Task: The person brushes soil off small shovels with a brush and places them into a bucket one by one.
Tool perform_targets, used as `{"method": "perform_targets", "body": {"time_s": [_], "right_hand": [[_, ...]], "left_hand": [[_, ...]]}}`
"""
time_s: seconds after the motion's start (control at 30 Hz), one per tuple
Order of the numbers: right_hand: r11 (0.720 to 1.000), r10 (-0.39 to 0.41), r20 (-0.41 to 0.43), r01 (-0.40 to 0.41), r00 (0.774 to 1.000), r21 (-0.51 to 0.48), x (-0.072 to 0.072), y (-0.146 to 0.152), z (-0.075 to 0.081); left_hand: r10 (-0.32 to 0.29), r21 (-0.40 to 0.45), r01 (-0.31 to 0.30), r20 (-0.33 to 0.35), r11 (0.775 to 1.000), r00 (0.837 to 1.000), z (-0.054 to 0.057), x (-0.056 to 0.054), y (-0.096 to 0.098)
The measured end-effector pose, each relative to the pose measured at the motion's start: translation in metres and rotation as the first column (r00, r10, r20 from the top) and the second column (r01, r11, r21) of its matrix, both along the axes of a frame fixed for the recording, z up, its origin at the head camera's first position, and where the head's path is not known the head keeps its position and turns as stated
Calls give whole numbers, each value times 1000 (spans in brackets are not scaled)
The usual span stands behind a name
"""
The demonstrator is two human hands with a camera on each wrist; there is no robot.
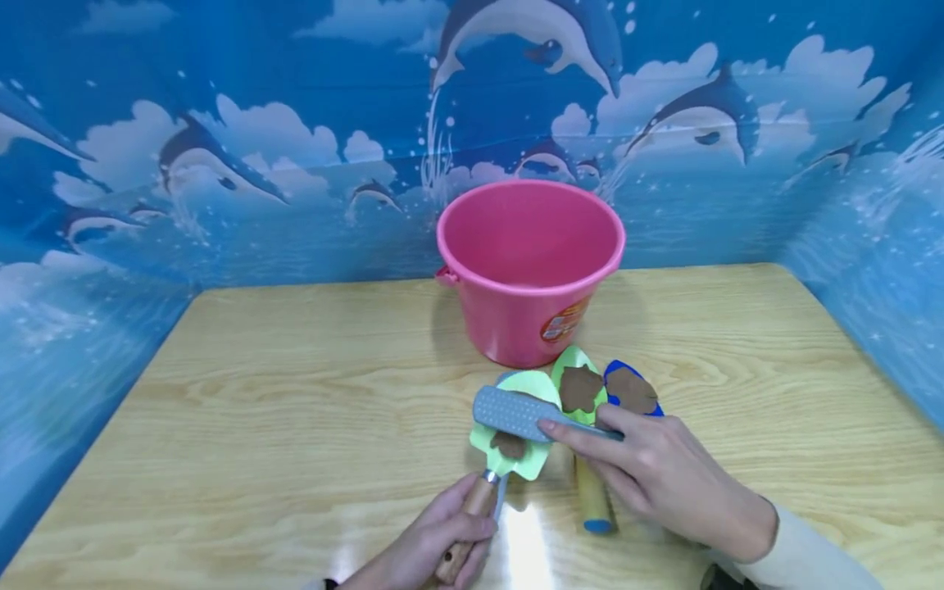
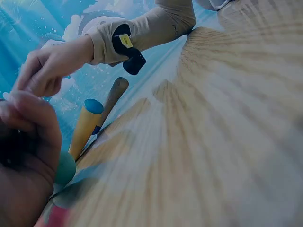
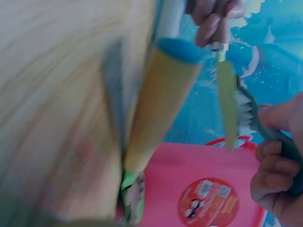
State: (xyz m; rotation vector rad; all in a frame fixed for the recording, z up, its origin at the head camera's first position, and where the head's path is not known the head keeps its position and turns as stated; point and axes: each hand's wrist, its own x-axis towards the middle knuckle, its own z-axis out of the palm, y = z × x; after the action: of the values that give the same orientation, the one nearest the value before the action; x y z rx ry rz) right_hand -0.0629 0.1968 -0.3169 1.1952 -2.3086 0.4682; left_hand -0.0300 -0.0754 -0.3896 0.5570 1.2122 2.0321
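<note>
Currently, left hand (image 1: 450, 527): fingers wrapped round the wooden handle of a green trowel (image 1: 525, 467), its blade pointing to the far side.
Right hand (image 1: 656, 467): grasping a grey brush (image 1: 512, 412), index finger stretched along it, bristles against the trowel's blade.
Green trowel: held above the table (image 1: 295, 410), on the near side of the pink bucket (image 1: 505, 328).
Yellow-handled trowel (image 1: 592, 492): just right; blue-edged tool (image 1: 630, 389) farther right.
</note>
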Motion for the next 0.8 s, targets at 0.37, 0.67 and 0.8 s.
{"method": "perform_targets", "body": {"time_s": [0.37,0.67,0.8], "right_hand": [[998,-52,-125,46,991,-50,-17,14,-3],[996,64,-86,-69,994,-56,-21,10,-7],[994,-18,-76,10,997,-110,-24,14,-6]], "left_hand": [[12,13,-11,-41,1000,999,-2,-2,3],[21,-22,-22,-43,1000,999,-2,-2,-1],[26,-31,-27,-19,999,999,0,-3,-2]]}}
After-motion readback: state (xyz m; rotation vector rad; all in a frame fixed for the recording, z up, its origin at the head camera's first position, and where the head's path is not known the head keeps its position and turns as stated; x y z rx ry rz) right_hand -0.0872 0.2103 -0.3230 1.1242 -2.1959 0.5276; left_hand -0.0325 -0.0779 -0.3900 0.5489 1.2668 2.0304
